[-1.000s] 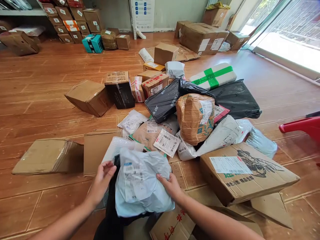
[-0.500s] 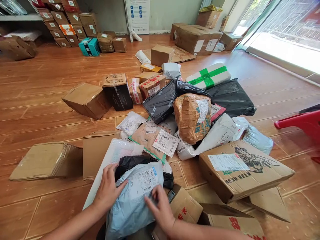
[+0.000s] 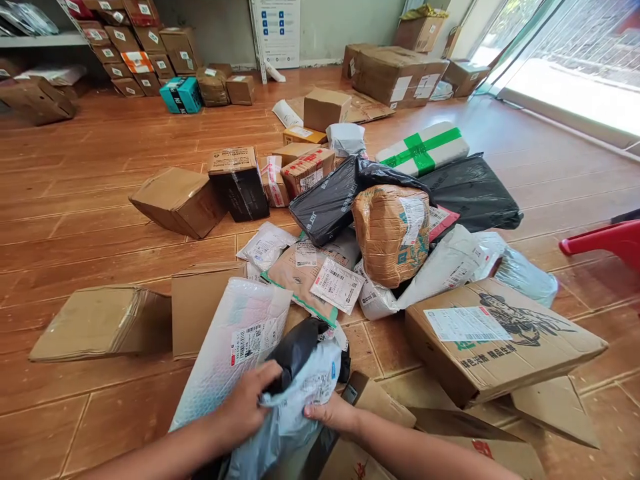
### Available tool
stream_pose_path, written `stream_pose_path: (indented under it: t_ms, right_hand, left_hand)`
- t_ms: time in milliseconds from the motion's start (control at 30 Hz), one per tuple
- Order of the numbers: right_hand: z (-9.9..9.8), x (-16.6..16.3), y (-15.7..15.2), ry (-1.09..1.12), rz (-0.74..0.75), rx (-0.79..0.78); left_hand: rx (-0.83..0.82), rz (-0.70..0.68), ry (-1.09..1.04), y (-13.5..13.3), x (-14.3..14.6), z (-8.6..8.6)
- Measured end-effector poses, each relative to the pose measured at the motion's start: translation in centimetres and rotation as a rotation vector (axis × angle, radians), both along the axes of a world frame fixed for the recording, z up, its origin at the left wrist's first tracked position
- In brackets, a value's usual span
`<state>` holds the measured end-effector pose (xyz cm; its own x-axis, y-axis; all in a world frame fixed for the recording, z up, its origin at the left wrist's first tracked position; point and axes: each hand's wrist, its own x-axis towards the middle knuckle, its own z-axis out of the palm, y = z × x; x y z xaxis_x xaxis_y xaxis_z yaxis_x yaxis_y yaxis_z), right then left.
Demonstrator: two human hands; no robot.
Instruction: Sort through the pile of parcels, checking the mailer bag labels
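Kneeling over a floor (image 3: 75,220) of parcels, our left hand (image 3: 247,407) and right hand (image 3: 330,413) both grip a grey mailer (image 3: 300,400) against a black bag (image 3: 295,350).

Little of the print can be read. The black poly bag (image 3: 327,203) carries pale lettering along its lower edge that looks like "J&T", turned sideways. The large cardboard box (image 3: 505,340) has a white shipping label (image 3: 467,324) with print too small to read, a dark line drawing of a figure beside it, and a row of green Chinese characters below that cannot be made out. The bubble mailer (image 3: 235,347) bears a barcode label (image 3: 254,339) with unreadable digits. Red Chinese characters show on the carton (image 3: 360,467) at the bottom edge, cut off. The wall poster (image 3: 280,30) shows blue squares with illegible text.
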<state>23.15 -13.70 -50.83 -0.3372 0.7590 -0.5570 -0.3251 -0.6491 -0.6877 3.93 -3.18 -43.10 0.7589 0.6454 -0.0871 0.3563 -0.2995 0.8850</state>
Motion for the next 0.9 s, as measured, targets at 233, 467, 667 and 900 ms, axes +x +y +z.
stream_pose_path:
  t_ms: [233, 467, 667, 900]
  right_hand:
    - [-1.1, -1.4, 3.7, -0.163, -0.229, 0.031]
    - [-2.7, -1.4, 4.1, -0.265, -0.228, -0.002]
    - [-1.9, -1.9, 5.0, -0.079, -0.191, -0.086]
    - [0.6, -0.7, 5.3, -0.083, -0.139, -0.035]
  left_hand:
    - [-0.154, 0.694, 0.001, 5.4, -3.0, -0.6]
    - [0.077, 0.983, 0.225, 5.6, -7.9, -1.6]
    - [-0.386, 0.848, 0.334, 1.9, -10.4, -6.1]
    - [-0.178, 0.648, 0.298, 3.3, -11.0, -5.0]
